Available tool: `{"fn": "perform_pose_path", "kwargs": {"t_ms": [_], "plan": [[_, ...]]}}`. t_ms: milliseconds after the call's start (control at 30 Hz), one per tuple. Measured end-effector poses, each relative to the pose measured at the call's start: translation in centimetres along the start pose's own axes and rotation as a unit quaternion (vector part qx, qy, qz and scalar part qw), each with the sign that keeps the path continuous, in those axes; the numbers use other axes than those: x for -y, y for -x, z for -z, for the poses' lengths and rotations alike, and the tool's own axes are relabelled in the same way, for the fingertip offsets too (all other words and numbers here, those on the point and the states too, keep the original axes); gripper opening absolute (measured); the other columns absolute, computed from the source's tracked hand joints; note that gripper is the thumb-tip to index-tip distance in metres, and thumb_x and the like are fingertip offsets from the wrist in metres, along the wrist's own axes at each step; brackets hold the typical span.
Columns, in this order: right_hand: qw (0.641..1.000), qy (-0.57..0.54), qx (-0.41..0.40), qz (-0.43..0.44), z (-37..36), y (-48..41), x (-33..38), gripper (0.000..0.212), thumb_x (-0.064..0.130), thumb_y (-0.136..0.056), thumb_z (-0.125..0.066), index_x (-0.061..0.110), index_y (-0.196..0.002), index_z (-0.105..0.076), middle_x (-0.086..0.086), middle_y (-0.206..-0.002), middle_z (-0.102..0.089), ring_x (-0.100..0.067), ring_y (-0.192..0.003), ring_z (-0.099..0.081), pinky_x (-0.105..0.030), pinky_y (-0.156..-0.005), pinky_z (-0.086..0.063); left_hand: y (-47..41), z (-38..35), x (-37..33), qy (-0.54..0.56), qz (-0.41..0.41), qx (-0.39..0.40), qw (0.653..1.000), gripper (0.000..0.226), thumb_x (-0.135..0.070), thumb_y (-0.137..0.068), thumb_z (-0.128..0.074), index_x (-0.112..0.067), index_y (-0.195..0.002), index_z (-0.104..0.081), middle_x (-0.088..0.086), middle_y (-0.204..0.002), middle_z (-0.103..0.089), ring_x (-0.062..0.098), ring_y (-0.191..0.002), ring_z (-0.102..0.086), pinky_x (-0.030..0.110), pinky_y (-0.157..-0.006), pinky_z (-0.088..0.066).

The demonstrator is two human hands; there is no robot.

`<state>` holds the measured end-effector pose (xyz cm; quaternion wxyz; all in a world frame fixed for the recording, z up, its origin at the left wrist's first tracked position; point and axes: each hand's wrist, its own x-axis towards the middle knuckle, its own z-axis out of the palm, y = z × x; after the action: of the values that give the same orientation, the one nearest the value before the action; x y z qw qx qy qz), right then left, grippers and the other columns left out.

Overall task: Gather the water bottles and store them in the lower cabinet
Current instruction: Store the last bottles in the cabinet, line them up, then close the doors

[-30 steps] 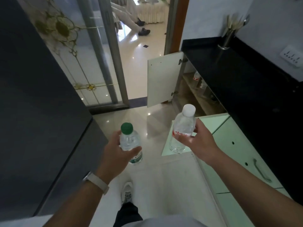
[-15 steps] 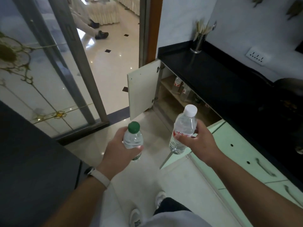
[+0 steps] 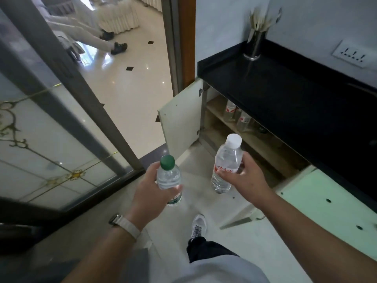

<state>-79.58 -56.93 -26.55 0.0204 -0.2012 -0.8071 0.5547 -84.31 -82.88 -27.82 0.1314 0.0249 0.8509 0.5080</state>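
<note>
Green-capped bottle, green label; white-capped bottle, red lettering

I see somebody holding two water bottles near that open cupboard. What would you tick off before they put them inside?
1. Grip of the left hand round the green-capped bottle: ok.
2. Grip of the right hand round the white-capped bottle: ok.
3. Caps on both bottles: ok.
4. The cupboard door swung open: ok.
5. Free room on the shelf next to the stored bottles: ok, bare wood shows.
6. Space deeper in under the counter: cannot tell, too dark.
</note>
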Motion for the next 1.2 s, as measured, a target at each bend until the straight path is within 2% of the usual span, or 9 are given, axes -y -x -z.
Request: {"fn": "perform_pose_path", "kwargs": {"t_ms": [167,367,533,733,900,1000,1067,1133,1200], "plan": [[1.0,-0.019,0.005,-0.015,-1.1,-8.0,0.9,0.048,0.025,-0.072,-0.084,0.028,-0.112,-0.057,0.012,-0.099,-0.067,0.006,-0.085,-0.062,-0.023,-0.074,-0.049,-8.2,1.1,-2.1,-0.022,0.008,0.003,1.0,0.061,-0.021,-0.071,-0.088,-0.029,-0.122,-0.056,-0.01,-0.103,-0.066,0.002,-0.088,-0.066,0.036,-0.084,-0.059],[0.999,-0.028,-0.006,-0.015,0.0,-14.7,2.7,0.052,0.021,-0.072,-0.085,0.027,-0.115,-0.057,0.012,-0.099,-0.068,0.006,-0.086,-0.063,-0.019,-0.073,-0.051,-16.0,0.3,-4.7,-0.023,0.004,-0.002,1.0,0.06,-0.017,-0.072,-0.088,-0.029,-0.12,-0.054,-0.008,-0.103,-0.066,0.009,-0.092,-0.066,0.03,-0.081,-0.055],[0.998,-0.027,-0.054,-0.03,2.0,-18.0,3.1,0.053,0.025,-0.068,-0.087,0.031,-0.112,-0.059,0.013,-0.099,-0.069,0.003,-0.088,-0.064,-0.033,-0.083,-0.055,-21.2,-1.9,-6.9,-0.021,0.003,0.047,0.999,0.056,-0.016,-0.072,-0.088,-0.029,-0.117,-0.058,-0.009,-0.101,-0.069,0.006,-0.089,-0.067,0.025,-0.076,-0.053],[0.992,-0.024,-0.101,-0.068,3.2,-21.6,2.9,0.051,0.03,-0.07,-0.086,0.037,-0.111,-0.057,0.016,-0.1,-0.068,0.008,-0.088,-0.062,-0.024,-0.078,-0.049,-28.7,-5.0,-8.7,-0.028,-0.016,0.129,0.991,0.06,-0.02,-0.072,-0.089,-0.029,-0.122,-0.057,-0.01,-0.103,-0.07,0.005,-0.09,-0.068,0.025,-0.078,-0.054],[0.985,-0.009,-0.126,-0.12,2.9,-26.3,2.2,0.052,0.041,-0.068,-0.085,0.05,-0.104,-0.049,0.019,-0.104,-0.065,0.003,-0.093,-0.063,-0.027,-0.084,-0.052,-36.7,-7.6,-8.7,-0.014,-0.029,0.197,0.98,0.06,-0.021,-0.069,-0.09,-0.031,-0.119,-0.057,-0.009,-0.101,-0.072,0.008,-0.089,-0.071,0.031,-0.079,-0.058],[0.974,-0.017,-0.15,-0.168,2.0,-29.2,2.2,0.053,0.044,-0.066,-0.085,0.048,-0.106,-0.05,0.02,-0.104,-0.065,0.002,-0.093,-0.064,-0.026,-0.083,-0.052,-42.0,-8.7,-8.3,-0.008,-0.035,0.229,0.973,0.056,-0.021,-0.069,-0.09,-0.034,-0.112,-0.057,-0.009,-0.098,-0.072,0.008,-0.087,-0.071,0.028,-0.073,-0.057],[0.966,-0.025,-0.168,-0.192,1.0,-30.9,2.0,0.052,0.04,-0.068,-0.086,0.046,-0.104,-0.049,0.019,-0.101,-0.065,0.009,-0.09,-0.063,-0.018,-0.076,-0.049,-45.4,-9.5,-7.9,-0.007,-0.035,0.25,0.968,0.055,-0.022,-0.068,-0.091,-0.036,-0.109,-0.056,-0.013,-0.098,-0.072,0.008,-0.087,-0.071,0.026,-0.071,-0.056],[0.963,-0.024,-0.172,-0.208,0.0,-32.6,1.8,0.05,0.035,-0.071,-0.086,0.044,-0.101,-0.048,0.02,-0.1,-0.065,0.015,-0.088,-0.059,-0.011,-0.07,-0.044,-48.1,-10.2,-7.6,-0.01,-0.031,0.269,0.963,0.059,-0.027,-0.067,-0.09,-0.035,-0.113,-0.055,-0.013,-0.099,-0.071,0.006,-0.089,-0.07,0.029,-0.075,-0.058],[0.957,-0.031,-0.179,-0.225,-1.0,-34.1,1.2,0.05,0.034,-0.071,-0.086,0.043,-0.103,-0.048,0.022,-0.101,-0.064,0.012,-0.09,-0.06,-0.009,-0.069,-0.044,-50.2,-11.0,-7.4,-0.012,-0.031,0.283,0.959,0.067,-0.032,-0.068,-0.089,-0.032,-0.123,-0.053,-0.012,-0.106,-0.07,0.007,-0.094,-0.069,0.03,-0.08,-0.058]]}}
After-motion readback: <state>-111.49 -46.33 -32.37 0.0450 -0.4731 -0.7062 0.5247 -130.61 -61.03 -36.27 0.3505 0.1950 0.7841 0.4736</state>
